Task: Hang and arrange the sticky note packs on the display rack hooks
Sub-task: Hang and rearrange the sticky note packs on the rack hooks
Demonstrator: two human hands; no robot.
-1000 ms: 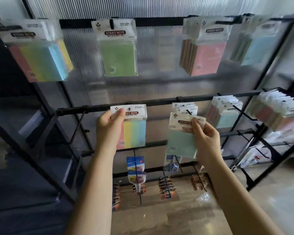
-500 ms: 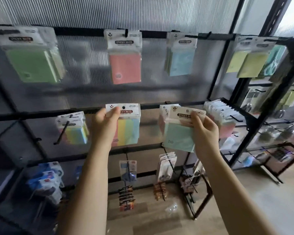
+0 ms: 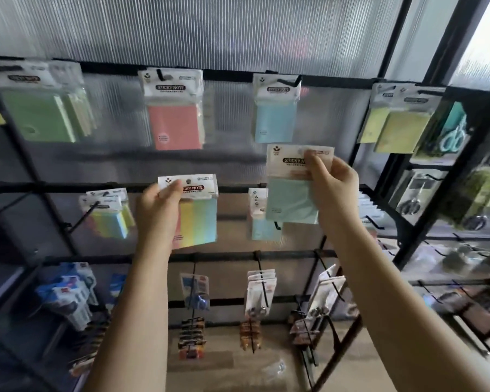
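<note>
My left hand (image 3: 158, 206) holds a rainbow-striped sticky note pack (image 3: 198, 219) by its white header, in front of the middle rail (image 3: 68, 188) of the black display rack. My right hand (image 3: 333, 185) pinches the header of a light blue sticky note pack (image 3: 290, 202), raised just below the blue pack (image 3: 276, 114) that hangs from the top rail. More blue packs (image 3: 258, 213) hang on the middle-rail hook behind it. A pink pack (image 3: 176, 120) and green packs (image 3: 40, 114) hang along the top rail, and rainbow packs (image 3: 108, 213) hang at the middle left.
Yellow packs (image 3: 399, 123) and scissors (image 3: 453, 137) hang on the adjoining rack to the right. Lower rails carry small carded goods (image 3: 259, 295) and blue packets (image 3: 68, 292). Bare hook prongs (image 3: 82, 219) jut forward. A ribbed translucent panel (image 3: 238, 29) backs the rack.
The view has swung right and up. My right hand has lifted the light blue pack from the middle rail's height toward the top row. My left hand keeps the rainbow pack at the middle rail.
</note>
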